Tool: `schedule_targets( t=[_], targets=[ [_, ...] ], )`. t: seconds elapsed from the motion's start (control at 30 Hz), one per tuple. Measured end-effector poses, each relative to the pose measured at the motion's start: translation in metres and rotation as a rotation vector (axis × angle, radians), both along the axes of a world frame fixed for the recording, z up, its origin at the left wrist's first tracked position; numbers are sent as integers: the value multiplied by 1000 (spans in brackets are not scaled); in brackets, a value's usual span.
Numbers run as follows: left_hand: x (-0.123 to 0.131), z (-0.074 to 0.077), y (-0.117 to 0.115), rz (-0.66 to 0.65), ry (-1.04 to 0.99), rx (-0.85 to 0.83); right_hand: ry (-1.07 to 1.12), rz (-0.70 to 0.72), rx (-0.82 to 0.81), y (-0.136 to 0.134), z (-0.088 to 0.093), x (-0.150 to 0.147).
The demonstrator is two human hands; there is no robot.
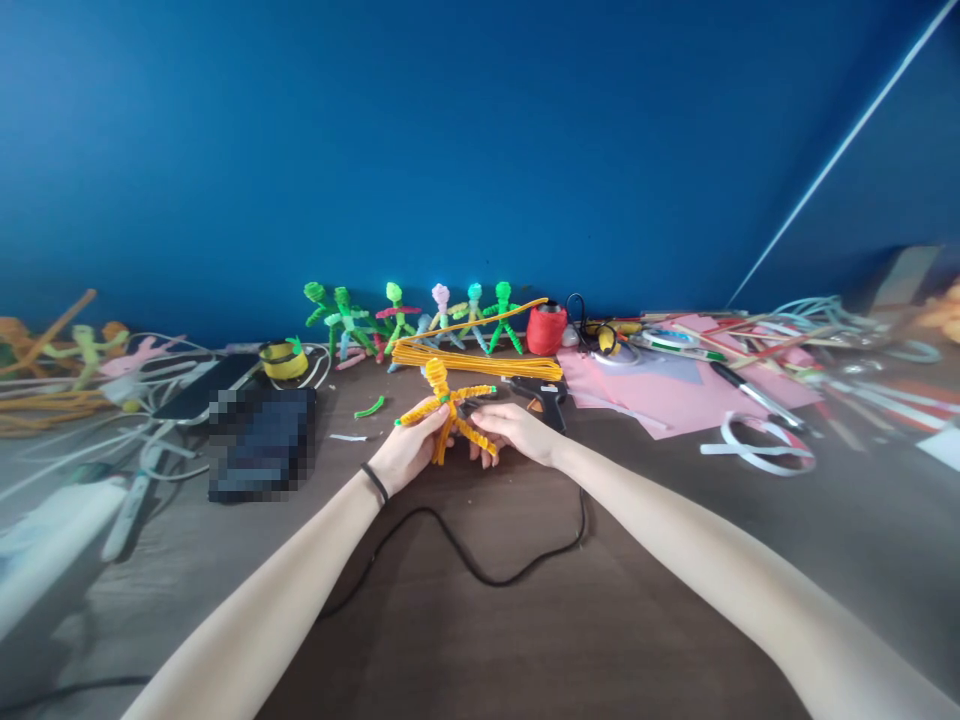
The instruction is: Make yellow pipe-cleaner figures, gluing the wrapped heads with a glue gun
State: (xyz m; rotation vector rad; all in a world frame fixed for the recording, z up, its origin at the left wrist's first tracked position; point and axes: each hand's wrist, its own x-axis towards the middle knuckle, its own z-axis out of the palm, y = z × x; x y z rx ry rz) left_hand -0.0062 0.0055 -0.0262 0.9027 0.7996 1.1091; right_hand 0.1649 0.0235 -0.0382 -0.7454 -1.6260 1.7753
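Observation:
An orange pipe-cleaner figure point(437, 378) with green tips on its arms and a green bit at the neck is held upright above the table. My left hand point(407, 448) is closed on its body from the left, the thumb near its middle. From the right, my right hand point(519, 430) has its fingers around one of the figure's legs; part of those fingers is hidden behind it. Behind the figure lies a bundle of orange pipe cleaners point(480, 361). A black glue gun point(553, 402) lies just past my right hand.
Several pipe-cleaner figures point(502, 318) stand along the blue wall. A phone point(264, 445) and cables lie left. Pink paper point(626, 390), a marker point(754, 393) and rolled white strips point(765, 455) lie right. A black cord point(480, 578) crosses the table in front. A small green piece point(369, 407) lies nearby.

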Motion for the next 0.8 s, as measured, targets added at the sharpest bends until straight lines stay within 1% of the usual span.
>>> schedule_targets(
  t=[0.13,0.33,0.57,0.67,0.8],
  targets=[
    [-2,-6,3,-52,-22,18,-80,-33,91,-4,1,-3],
    [-4,-13,6,-57,18,33,-128,-114,170,-7,-2,-7],
    [-3,-11,6,-21,0,13,-116,-49,234,-8,-2,-6],
    [-4,-11,7,-17,-9,-5,-120,-56,265,-8,-1,-7],
    [-5,-11,9,-18,-16,-13,-136,-86,267,-8,-2,-9]
  ],
)
